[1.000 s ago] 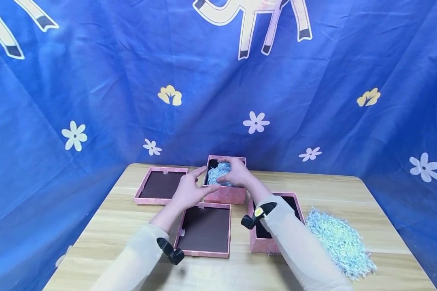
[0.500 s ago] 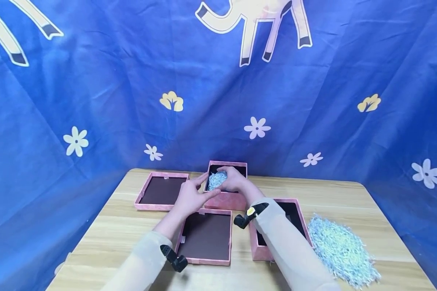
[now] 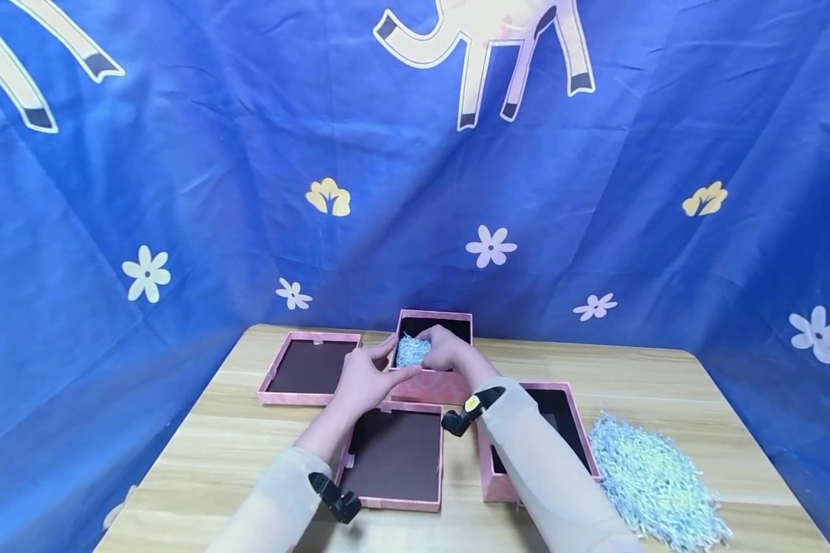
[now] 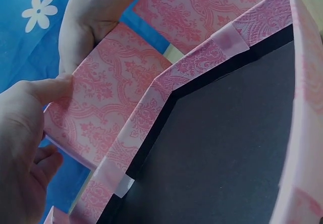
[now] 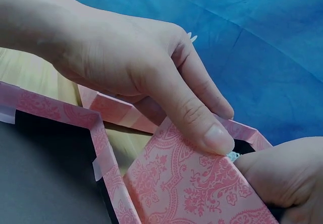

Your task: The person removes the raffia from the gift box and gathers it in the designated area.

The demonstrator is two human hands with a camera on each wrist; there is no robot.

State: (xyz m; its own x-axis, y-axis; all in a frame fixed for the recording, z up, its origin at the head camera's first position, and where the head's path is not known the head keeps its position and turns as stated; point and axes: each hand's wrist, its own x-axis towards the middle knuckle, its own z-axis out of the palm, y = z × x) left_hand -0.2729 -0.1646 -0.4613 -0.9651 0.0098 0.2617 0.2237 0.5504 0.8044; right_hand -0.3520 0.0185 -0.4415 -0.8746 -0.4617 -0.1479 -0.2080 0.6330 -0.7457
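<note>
A pink patterned box [image 3: 429, 385] with a black inside stands at the back middle, a clump of pale blue shredded paper [image 3: 411, 352] in its left part. My left hand [image 3: 365, 376] holds its front left corner, with the thumb on the front wall and a finger along the left rim. In the right wrist view that left hand [image 5: 136, 67] spans the corner, thumb pressed near the top edge. My right hand [image 3: 449, 349] reaches down into the box beside the clump. Its fingertips are hidden inside behind the front wall, so I cannot tell what they hold.
Two shallow pink lids lie dark side up: a back left lid [image 3: 293, 399] and a front lid [image 3: 401, 504]. Under my right forearm stands a second pink box [image 3: 501, 488]. A pile of blue shredded paper [image 3: 657, 480] lies right of it. Blue curtain [image 3: 360, 261] hangs behind the table.
My right hand has gone from spreading over the paper to deeper inside the box. The paper now sits lower and further left. My left hand stays at the box's corner.
</note>
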